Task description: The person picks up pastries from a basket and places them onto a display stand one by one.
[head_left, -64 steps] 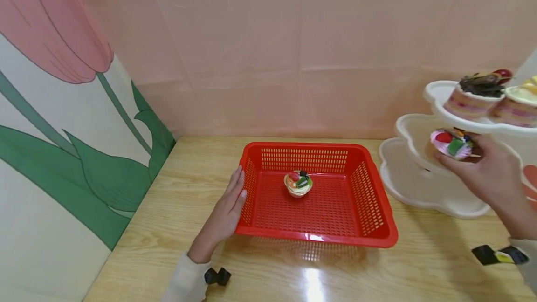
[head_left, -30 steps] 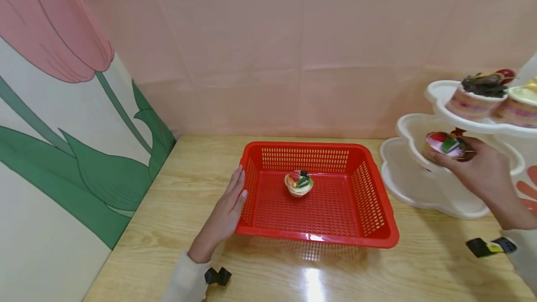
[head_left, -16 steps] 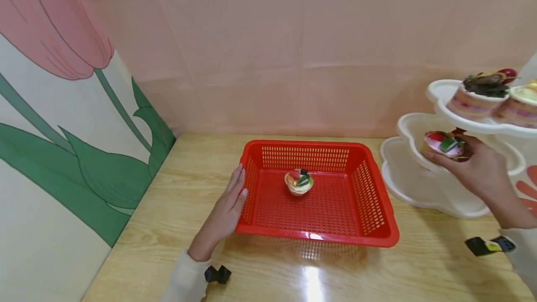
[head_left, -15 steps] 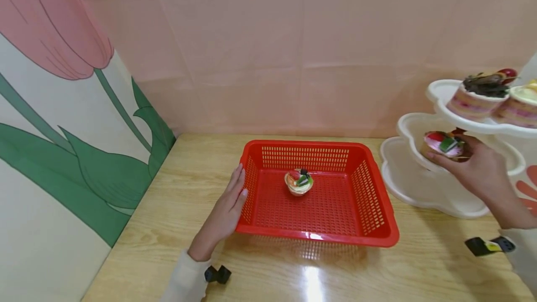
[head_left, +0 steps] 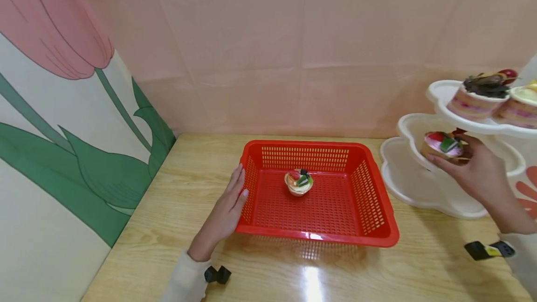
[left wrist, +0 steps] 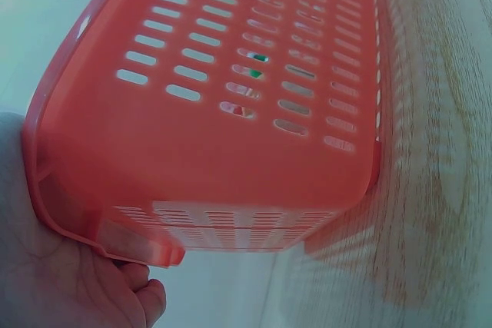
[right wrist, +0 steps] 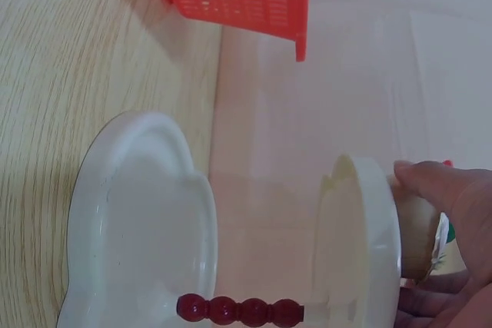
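Note:
My right hand [head_left: 482, 171] holds a toy cupcake [head_left: 440, 146] with pink cream and fruit between thumb and fingers. The cupcake is at the left part of the middle tier of a white tiered stand [head_left: 409, 127]; in the right wrist view its pale base [right wrist: 416, 228] meets the tier. My left hand [head_left: 222, 211] lies with straight fingers along the left side of a red plastic basket [head_left: 314, 239]. Inside the basket sits another toy cupcake [head_left: 299, 183] with cream and fruit. The left wrist view shows the palm [left wrist: 69, 282] at the basket's rim.
Above the right hand, the stand's top tier [head_left: 470, 122] carries a chocolate-topped cake [head_left: 478, 99] and a yellow-topped cake [head_left: 524, 106]. A red beaded post [right wrist: 240, 310] joins the tiers. The wooden table [head_left: 201, 162] meets a pink cloth backdrop [head_left: 268, 59].
My right hand has brought the pink cupcake slightly left and down onto the middle tier; over the last half second it barely moves. The left hand and basket stay in place.

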`<state>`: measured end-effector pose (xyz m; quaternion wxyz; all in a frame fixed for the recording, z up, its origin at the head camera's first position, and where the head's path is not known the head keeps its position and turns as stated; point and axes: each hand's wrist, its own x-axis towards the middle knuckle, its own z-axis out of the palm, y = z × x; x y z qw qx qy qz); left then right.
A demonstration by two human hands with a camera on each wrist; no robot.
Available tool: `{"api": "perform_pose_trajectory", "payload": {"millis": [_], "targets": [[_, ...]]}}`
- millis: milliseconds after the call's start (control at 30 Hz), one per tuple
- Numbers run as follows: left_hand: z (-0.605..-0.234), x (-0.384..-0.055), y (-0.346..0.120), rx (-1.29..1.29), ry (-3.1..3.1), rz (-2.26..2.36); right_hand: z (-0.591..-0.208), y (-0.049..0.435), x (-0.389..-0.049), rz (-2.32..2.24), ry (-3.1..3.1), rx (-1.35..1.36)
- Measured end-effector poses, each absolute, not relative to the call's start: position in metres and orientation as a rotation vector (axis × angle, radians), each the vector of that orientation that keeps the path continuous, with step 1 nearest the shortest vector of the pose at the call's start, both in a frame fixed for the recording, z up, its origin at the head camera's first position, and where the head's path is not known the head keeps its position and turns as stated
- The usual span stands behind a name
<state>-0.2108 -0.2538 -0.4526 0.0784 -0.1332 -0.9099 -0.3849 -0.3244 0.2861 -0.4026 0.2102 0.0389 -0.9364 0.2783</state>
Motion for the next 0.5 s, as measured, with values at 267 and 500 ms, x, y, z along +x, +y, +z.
{"api": "perform_pose_trajectory", "payload": {"millis": [267, 500], "targets": [[-0.452, -0.211, -0.253, -0.404, -2.731, -1.149, -0.402, 0.278, -0.307, 0.847, -2.566, 0.1], [-0.452, -0.211, -0.254, -0.394, -2.733, -1.139, -0.403, 0.274, -0.289, 0.774, -2.504, 0.11]]}}
